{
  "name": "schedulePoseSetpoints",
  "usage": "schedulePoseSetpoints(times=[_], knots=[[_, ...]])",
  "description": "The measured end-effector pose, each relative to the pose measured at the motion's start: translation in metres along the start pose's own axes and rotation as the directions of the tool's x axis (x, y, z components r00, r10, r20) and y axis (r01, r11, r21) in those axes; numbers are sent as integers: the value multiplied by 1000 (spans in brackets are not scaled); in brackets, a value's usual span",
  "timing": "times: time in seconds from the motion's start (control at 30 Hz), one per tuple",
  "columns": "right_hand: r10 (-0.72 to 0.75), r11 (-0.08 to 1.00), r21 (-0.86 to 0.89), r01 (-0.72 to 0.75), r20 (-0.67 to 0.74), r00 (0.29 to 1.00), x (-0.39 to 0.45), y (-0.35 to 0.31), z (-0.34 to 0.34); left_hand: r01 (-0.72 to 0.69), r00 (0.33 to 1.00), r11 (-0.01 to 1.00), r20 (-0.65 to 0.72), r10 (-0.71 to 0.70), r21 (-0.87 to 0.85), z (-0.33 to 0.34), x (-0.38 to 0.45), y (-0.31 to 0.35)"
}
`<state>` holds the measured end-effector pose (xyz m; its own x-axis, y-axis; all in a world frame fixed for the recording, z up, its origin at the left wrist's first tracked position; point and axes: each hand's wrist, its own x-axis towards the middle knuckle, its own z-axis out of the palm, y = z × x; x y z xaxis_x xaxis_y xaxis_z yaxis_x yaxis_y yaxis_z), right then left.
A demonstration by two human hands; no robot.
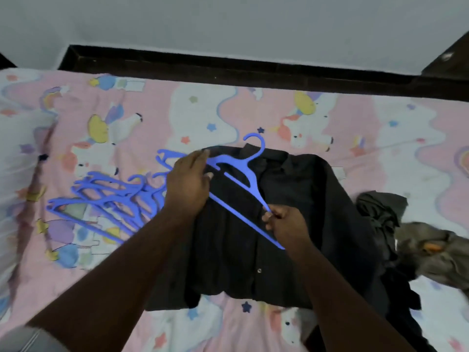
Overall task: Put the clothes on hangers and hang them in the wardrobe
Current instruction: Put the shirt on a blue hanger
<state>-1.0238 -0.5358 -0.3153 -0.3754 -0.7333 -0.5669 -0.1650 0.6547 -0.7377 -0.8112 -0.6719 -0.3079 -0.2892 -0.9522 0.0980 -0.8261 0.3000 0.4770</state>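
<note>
The left hand (187, 184) hides the blue hanger's (243, 174) left end.

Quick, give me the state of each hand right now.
Left hand: holding one end of the blue hanger over the black shirt.
Right hand: pinching the hanger's other end.

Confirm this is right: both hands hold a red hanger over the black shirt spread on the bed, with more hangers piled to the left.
Not quite: the hanger is blue, not red, as the head view shows. The rest stands: the left hand and right hand both hold it over the black shirt spread on the bed, with more hangers piled to the left.
</note>
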Motion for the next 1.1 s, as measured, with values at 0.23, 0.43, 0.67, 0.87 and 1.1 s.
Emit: schedulePoseSetpoints(times=[0.23,0.43,0.67,0.87,1.1], knots=[[0,998,-58,2,39,999,15,33,-65,-37,860,999,510,29,6,40,49,53],[11,999,-39,-19,-186,983,59,21,-81,27,934,997,358,0,-69,48,72,36],[-99,974,-221,43,-250,963,124,-22,-70,99,956,995,278,-90,-21,61,101,0],[-70,933,-361,-14,-218,974,155,-44,-49,170,972,982,176,-154,-79,60,107,-21],[-101,894,-448,-16,-237,966,156,-42,-69,250,963,964,132,-237,-90,52,118,-30]])
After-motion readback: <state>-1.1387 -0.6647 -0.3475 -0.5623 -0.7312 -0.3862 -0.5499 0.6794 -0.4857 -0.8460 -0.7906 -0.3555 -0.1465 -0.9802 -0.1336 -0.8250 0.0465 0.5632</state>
